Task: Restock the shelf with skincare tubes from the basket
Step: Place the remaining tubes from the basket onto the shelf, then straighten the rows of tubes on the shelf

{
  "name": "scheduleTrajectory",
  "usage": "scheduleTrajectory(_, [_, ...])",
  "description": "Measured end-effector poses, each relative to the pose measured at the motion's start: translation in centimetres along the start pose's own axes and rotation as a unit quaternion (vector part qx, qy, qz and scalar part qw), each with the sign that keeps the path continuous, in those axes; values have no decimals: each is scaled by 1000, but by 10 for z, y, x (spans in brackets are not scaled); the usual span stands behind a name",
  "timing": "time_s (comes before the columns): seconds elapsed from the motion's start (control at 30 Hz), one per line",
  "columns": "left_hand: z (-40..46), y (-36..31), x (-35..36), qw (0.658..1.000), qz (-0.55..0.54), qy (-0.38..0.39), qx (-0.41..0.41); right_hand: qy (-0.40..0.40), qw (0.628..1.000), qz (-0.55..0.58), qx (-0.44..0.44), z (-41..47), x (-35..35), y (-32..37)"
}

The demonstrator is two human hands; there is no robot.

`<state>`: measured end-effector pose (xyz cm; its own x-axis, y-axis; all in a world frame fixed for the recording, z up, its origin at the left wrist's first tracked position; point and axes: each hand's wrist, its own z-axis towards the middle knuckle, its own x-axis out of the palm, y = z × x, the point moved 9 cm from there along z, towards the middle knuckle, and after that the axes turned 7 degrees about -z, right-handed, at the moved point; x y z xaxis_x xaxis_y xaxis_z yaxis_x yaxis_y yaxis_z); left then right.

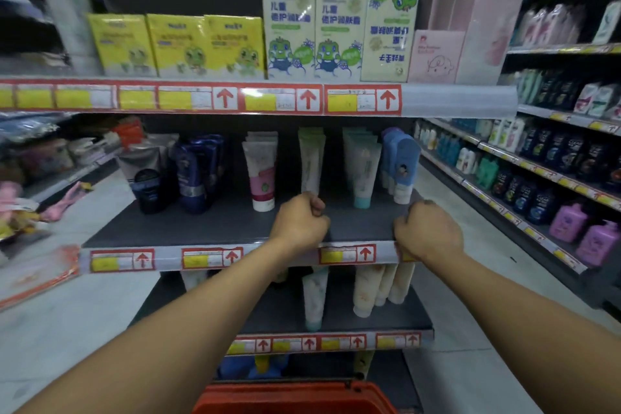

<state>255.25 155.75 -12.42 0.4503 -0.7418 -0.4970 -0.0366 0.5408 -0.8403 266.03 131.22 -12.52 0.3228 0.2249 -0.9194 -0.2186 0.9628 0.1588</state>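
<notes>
The middle shelf (188, 228) holds rows of upright skincare tubes: a white and pink tube (262, 175), a pale green tube (311, 161), a teal-capped tube (361, 171) and blue tubes (400, 161). My left hand (300, 222) is a fist at the foot of the pale green tube, whose cap is hidden inside it. My right hand (428, 232) has curled fingers gripping the shelf's front right corner. The orange-red basket (295, 400) shows only its rim at the bottom; its contents are hidden.
Dark blue bottles (198, 171) stand at the shelf's left. Boxed children's creams (289, 17) fill the shelf above. More tubes (366, 289) stand on the shelf below. A long rack of bottles (544, 161) lines the aisle on the right.
</notes>
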Motion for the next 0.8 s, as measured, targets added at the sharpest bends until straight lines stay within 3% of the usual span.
scheduleTrajectory(0.2, [-29,19,-71,998,26,-48,-14,-23,998,-13,-53,-24,-16,64])
scheduleTrajectory(0.57, [-68,74,-189,988,55,-129,-58,-33,972,25,-230,-76,-21,232])
scheduleTrajectory(0.8, [-74,111,-242,979,64,-177,-78,-23,957,81,-278,-100,-7,326])
